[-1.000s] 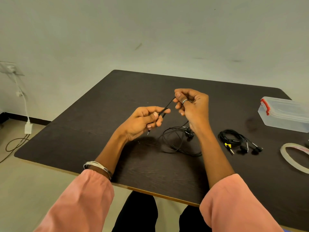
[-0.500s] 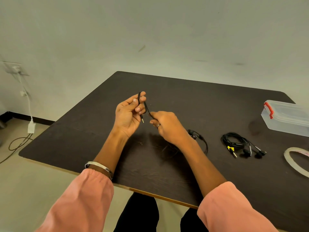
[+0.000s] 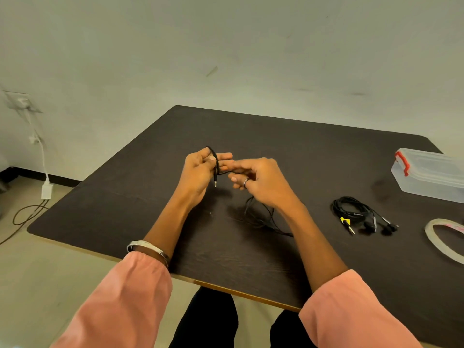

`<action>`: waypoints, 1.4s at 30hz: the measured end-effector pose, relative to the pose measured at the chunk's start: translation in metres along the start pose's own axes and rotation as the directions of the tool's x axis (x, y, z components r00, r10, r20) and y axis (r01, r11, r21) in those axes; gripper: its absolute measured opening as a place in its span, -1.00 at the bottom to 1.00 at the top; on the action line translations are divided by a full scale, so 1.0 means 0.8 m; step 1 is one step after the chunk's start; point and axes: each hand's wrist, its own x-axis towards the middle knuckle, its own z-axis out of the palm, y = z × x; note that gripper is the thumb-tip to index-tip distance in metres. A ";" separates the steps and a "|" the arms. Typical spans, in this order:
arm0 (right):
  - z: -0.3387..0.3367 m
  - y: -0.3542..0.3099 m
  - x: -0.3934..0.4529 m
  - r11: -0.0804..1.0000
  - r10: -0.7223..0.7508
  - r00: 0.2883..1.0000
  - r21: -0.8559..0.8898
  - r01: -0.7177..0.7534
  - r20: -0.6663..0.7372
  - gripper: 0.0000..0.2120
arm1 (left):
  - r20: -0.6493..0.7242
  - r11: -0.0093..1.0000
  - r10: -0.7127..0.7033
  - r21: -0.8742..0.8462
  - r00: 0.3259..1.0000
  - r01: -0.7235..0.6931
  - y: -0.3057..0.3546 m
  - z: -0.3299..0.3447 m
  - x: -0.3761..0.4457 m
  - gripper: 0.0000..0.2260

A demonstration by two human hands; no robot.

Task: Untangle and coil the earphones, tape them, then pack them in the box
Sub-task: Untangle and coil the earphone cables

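Note:
My left hand (image 3: pixel 199 170) holds a loop of the black earphone cable (image 3: pixel 215 162) wound over its fingers, and the jack plug hangs below the palm. My right hand (image 3: pixel 261 180) pinches the same cable just to the right of the left fingers. The rest of that cable (image 3: pixel 270 219) trails down onto the dark table under my right wrist; its earbuds are hidden. A second pair of black earphones (image 3: pixel 351 212), coiled with a yellow tag, lies to the right. The clear plastic box (image 3: pixel 431 174) with red latches stands shut at far right. A tape roll (image 3: pixel 442 241) lies near it.
The dark table (image 3: pixel 276 136) ends close to my body, its front edge running from left to lower right. A white charger and cables (image 3: pixel 46 189) hang off the wall socket at left, above the floor.
My right hand has swung from below the left hand up beside its fingers, carrying the cable around them. The cable pile on the table has grown smaller.

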 end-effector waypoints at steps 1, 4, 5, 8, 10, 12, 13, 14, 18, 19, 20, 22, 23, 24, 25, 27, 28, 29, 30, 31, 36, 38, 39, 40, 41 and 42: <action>-0.004 0.000 0.000 0.996 0.038 0.999 0.079 -0.036 -0.027 -0.73 | 0.035 0.998 0.013 0.060 0.999 -0.015 -0.003 0.001 0.001 -0.78; -0.014 -0.001 0.000 0.939 0.147 0.987 0.323 -0.117 -0.071 -0.75 | 0.167 0.978 0.038 0.198 0.985 -0.071 -0.007 0.005 -0.003 -0.82; -0.017 -0.002 0.000 0.909 0.174 0.981 0.396 -0.128 -0.083 -0.75 | 0.213 0.972 0.043 0.216 0.976 -0.090 -0.005 0.007 -0.005 -0.82; -0.029 -0.005 -0.002 0.838 0.224 0.968 0.529 -0.132 -0.113 -0.75 | 0.327 0.959 0.038 0.252 0.944 -0.126 0.000 0.013 -0.012 -0.77; -0.038 -0.006 -0.002 0.796 0.244 0.960 0.594 -0.117 -0.138 -0.77 | 0.377 0.952 0.029 0.271 0.926 -0.140 0.000 0.014 -0.015 -0.70; -0.046 -0.004 -0.003 0.770 0.268 0.948 0.629 -0.102 -0.175 -0.79 | 0.410 0.944 0.010 0.298 0.912 -0.144 0.001 0.013 -0.016 -0.62; -0.051 -0.003 -0.002 0.767 0.280 0.940 0.634 -0.096 -0.197 -0.80 | 0.430 0.939 0.003 0.308 0.903 -0.150 0.002 0.012 -0.018 -0.60; -0.054 -0.001 -0.002 0.766 0.291 0.931 0.636 -0.089 -0.219 -0.82 | 0.450 0.938 -0.001 0.311 0.893 -0.155 0.004 0.012 -0.019 -0.59; -0.055 0.002 -0.002 0.786 0.308 0.908 0.613 -0.073 -0.286 -0.87 | 0.509 0.947 -0.030 0.289 0.861 -0.138 0.009 0.013 -0.023 -0.62; -0.053 0.002 -0.001 0.799 0.303 0.905 0.597 -0.071 -0.297 -0.88 | 0.518 0.952 -0.047 0.281 0.854 -0.118 0.009 0.013 -0.023 -0.64; -0.052 0.002 -0.001 0.809 0.299 0.902 0.584 -0.067 -0.311 -0.90 | 0.526 0.958 -0.060 0.271 0.849 -0.100 0.009 0.013 -0.025 -0.66; -0.055 0.002 -0.001 0.815 0.306 0.884 0.577 -0.052 -0.353 -0.93 | 0.540 0.964 -0.065 0.252 0.839 -0.088 0.012 0.015 -0.027 -0.69; -0.058 0.004 -0.001 0.817 0.314 0.873 0.574 -0.048 -0.374 -0.94 | 0.549 0.966 -0.058 0.240 0.834 -0.091 0.013 0.016 -0.028 -0.71; -0.060 0.005 -0.001 0.821 0.321 0.863 0.569 -0.049 -0.390 -0.94 | 0.559 0.971 -0.048 0.220 0.828 -0.092 0.014 0.017 -0.029 -0.71; -0.059 0.007 -0.001 0.826 0.325 0.859 0.561 -0.054 -0.396 -0.95 | 0.562 0.979 -0.034 0.186 0.826 -0.086 0.016 0.017 -0.030 -0.72; -0.055 0.011 0.002 0.842 0.322 0.855 0.537 -0.062 -0.407 -0.95 | 0.535 0.996 -0.020 0.087 0.845 -0.031 0.017 0.016 -0.031 -0.73; -0.053 0.014 0.003 0.859 0.316 0.849 0.507 -0.067 -0.424 -0.95 | 0.509 1.000 -0.017 0.020 0.861 0.008 0.017 0.014 -0.030 -0.73; -0.052 0.018 0.004 0.884 0.304 0.840 0.462 -0.073 -0.449 -0.95 | 0.482 0.997 -0.013 -0.056 0.876 0.045 0.017 0.013 -0.029 -0.73; -0.053 0.022 0.004 0.909 0.285 0.832 0.408 -0.079 -0.475 -0.95 | 0.459 0.989 -0.006 -0.130 0.888 0.074 0.016 0.011 -0.027 -0.72; -0.054 0.027 0.004 0.930 0.262 0.831 0.357 -0.083 -0.490 -0.94 | 0.441 0.976 0.002 -0.197 0.898 0.094 0.017 0.008 -0.026 -0.71; -0.039 0.035 0.006 0.989 0.147 0.924 0.071 -0.131 -0.353 -0.90 | 0.346 0.894 0.024 -0.428 0.938 0.135 0.022 0.001 -0.017 -0.67; -0.026 0.033 0.007 0.992 0.090 0.971 -0.072 -0.108 -0.223 -0.86 | 0.288 0.879 0.023 -0.463 0.957 0.119 0.024 0.000 -0.015 -0.67; -0.019 0.031 0.007 0.987 0.057 0.987 -0.140 -0.079 -0.150 -0.84 | 0.255 0.877 0.021 -0.470 0.967 0.105 0.024 -0.001 -0.014 -0.67; -0.013 0.029 0.007 0.978 0.029 0.997 -0.204 -0.043 -0.074 -0.81 | 0.223 0.878 0.017 -0.470 0.975 0.092 0.024 -0.001 -0.013 -0.68; -0.006 0.026 0.007 0.961 0.010 1.000 -0.277 -0.009 0.003 -0.80 | 0.192 0.881 0.009 -0.467 0.981 0.083 0.024 -0.002 -0.012 -0.69; 0.000 0.023 0.007 0.931 -0.004 0.997 -0.364 0.032 0.080 -0.81 | 0.160 0.884 -0.003 -0.460 0.987 0.077 0.023 -0.002 -0.010 -0.69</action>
